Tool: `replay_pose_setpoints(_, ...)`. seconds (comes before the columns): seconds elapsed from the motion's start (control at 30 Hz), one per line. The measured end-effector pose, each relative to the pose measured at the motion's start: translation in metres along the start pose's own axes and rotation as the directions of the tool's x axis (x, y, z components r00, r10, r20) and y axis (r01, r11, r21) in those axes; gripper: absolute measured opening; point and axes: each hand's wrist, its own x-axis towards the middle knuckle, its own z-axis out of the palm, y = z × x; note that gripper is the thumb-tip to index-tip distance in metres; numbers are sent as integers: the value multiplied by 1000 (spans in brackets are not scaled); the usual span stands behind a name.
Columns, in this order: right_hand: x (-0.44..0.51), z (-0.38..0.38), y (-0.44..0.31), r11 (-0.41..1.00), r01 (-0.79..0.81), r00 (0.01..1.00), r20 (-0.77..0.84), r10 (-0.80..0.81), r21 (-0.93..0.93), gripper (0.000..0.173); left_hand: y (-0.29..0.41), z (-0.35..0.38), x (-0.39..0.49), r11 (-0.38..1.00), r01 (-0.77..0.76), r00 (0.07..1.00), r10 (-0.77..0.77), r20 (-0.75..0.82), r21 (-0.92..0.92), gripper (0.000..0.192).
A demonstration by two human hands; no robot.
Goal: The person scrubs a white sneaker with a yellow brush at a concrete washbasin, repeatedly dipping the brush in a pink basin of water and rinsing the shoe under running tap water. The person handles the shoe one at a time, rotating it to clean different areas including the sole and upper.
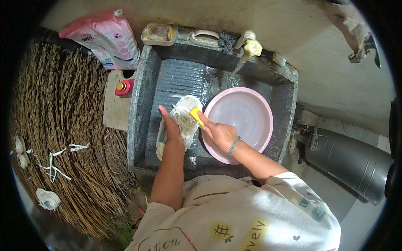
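Observation:
My left hand (pixel 172 127) holds a white shoe (pixel 185 120) at its side, over the ribbed washboard (pixel 182 75) of a dark stone sink (pixel 135 103). My right hand (pixel 221 135), with a metal watch band at the wrist, grips a yellow brush or block (pixel 197 116) against the shoe's upper. Partly hidden by my left arm, a second white shoe (pixel 160 150) lies on the washboard. A pink basin (pixel 269 125) of cloudy water stands right of the shoe. Water runs from the tap (pixel 252 48) into the sink behind the basin.
On the back ledge are a soap dish (pixel 154 42), a handled brush (pixel 204 38) and a dark scouring pad (pixel 227 41). A detergent bag (pixel 110 40) and red bottle (pixel 125 88) stand left, beside bundled dry stalks (pixel 62 103) bearing white laces and insoles or shoe parts. A metal cylinder (pixel 345 160) lies right.

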Motion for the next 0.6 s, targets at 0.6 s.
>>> replay_pose_setpoints(0.6, 50, -6, 2, 999, -19, 1000, -20, 18, -51, 51, -4, -1, 8, 981, 164, 955, -132, 264, -103, 109)
